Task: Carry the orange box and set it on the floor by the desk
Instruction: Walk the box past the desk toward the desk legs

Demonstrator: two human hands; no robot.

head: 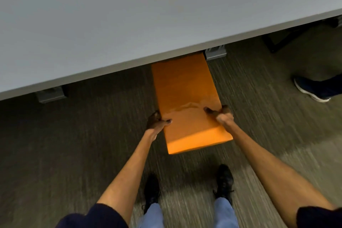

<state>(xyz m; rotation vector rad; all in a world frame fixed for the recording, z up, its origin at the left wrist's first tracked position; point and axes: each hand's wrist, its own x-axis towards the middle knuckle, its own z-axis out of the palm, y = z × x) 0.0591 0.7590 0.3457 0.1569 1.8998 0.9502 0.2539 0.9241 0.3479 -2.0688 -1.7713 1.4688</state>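
A long orange box (187,96) lies lengthwise in front of me, its far end hidden under the edge of the grey desk (129,15). My left hand (157,121) grips its left side, thumb on top. On the right side my right hand (220,114) clamps the box, fingers over the top face. Both hands hold it near its close end. Whether the box rests on the carpet or hangs just above it I cannot tell.
Grey desk feet (215,53) (50,95) stand on the striped carpet either side of the box. My black shoes (224,181) are just behind it. Another person's dark sneaker (312,89) is at the right. A dark chair base (283,40) sits far right.
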